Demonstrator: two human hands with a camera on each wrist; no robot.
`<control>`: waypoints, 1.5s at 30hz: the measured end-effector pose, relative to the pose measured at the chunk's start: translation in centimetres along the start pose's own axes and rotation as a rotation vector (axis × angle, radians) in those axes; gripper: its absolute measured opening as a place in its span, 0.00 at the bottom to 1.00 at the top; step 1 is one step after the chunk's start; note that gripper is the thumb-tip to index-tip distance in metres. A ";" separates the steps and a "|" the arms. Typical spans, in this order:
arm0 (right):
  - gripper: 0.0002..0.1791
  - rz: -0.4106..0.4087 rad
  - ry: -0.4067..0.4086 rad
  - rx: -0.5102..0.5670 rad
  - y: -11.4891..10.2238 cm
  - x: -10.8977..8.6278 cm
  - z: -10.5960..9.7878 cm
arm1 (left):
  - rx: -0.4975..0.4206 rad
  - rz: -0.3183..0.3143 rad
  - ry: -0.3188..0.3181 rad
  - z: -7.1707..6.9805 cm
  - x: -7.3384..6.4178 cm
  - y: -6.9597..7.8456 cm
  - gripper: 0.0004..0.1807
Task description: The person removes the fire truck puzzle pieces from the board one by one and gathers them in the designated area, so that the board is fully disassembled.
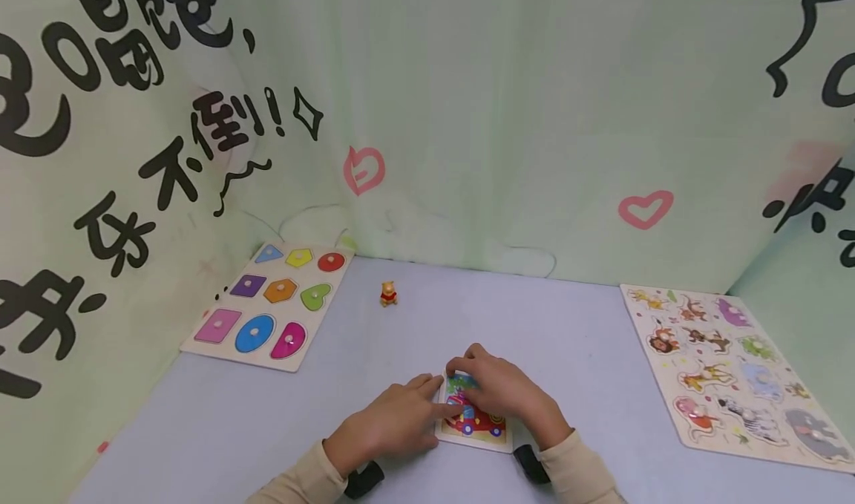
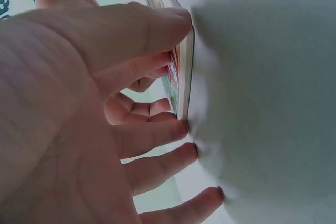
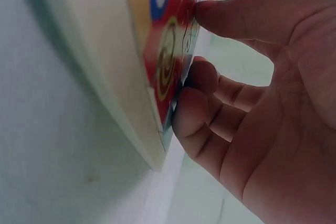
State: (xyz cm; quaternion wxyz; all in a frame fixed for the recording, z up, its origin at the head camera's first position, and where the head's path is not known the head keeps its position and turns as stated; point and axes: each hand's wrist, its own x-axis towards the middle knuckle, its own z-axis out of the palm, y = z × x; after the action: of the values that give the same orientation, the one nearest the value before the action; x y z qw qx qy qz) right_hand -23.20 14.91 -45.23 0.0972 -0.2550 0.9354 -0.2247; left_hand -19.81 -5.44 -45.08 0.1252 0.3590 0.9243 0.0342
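A small jigsaw puzzle [image 1: 478, 424] with a red vehicle picture lies in its pale frame on the table between both hands. My left hand [image 1: 399, 419] steadies its left side, fingers mostly straight. In the left wrist view the thumb [image 2: 165, 27] presses the puzzle's edge, while other fingertips touch the table. My right hand [image 1: 501, 389] reaches over the upper right part with curled fingers. The right wrist view shows its thumb [image 3: 220, 17] and bent fingertips [image 3: 191, 111] pinching at a puzzle piece [image 3: 167, 72] on the face. The piece's far edge is partly hidden by the fingers.
A shape board [image 1: 220, 343] with coloured pieces lies at the back left. A little bear figurine [image 1: 388, 293] stands behind the hands. On the right lies an animal peg board [image 1: 675, 400]. Curtains [image 1: 534, 118] with writing and hearts close off the back and sides.
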 end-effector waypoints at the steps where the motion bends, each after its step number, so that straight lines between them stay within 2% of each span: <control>1: 0.17 -0.002 0.003 -0.008 -0.1 0.0 0.0 | 0.000 0.005 0.004 -0.1 0.0 -0.1 0.29; 11: 0.16 0.030 0.027 -0.098 -0.9 0.1 0.6 | -0.028 0.038 0.037 0.1 0.0 -0.1 0.27; 18: 0.16 0.046 0.044 -0.163 -1.4 -0.1 0.5 | -0.058 0.033 0.035 -0.1 0.0 0.1 0.26; 23: 0.16 0.065 0.026 -0.144 -1.3 -0.2 0.4 | -0.081 0.020 0.012 -0.2 0.0 0.3 0.26; 33: 0.19 0.011 0.025 -0.133 -0.8 0.4 0.8 | -0.088 -0.005 0.004 -0.2 -0.2 0.2 0.26; 41: 0.17 -0.059 0.041 -0.078 -0.4 0.7 0.7 | -0.089 -0.012 0.006 -0.3 -0.3 0.3 0.25; 45: 0.17 -0.063 0.038 -0.039 -0.3 0.7 0.6 | -0.090 -0.018 -0.005 -0.3 -0.2 0.3 0.25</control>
State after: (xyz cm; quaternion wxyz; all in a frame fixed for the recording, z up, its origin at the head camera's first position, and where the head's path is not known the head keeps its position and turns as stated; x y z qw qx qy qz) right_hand -23.45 14.11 -45.71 0.0672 -0.2820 0.9328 -0.2143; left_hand -19.51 -5.37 -44.72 0.1437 0.3449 0.9247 0.0736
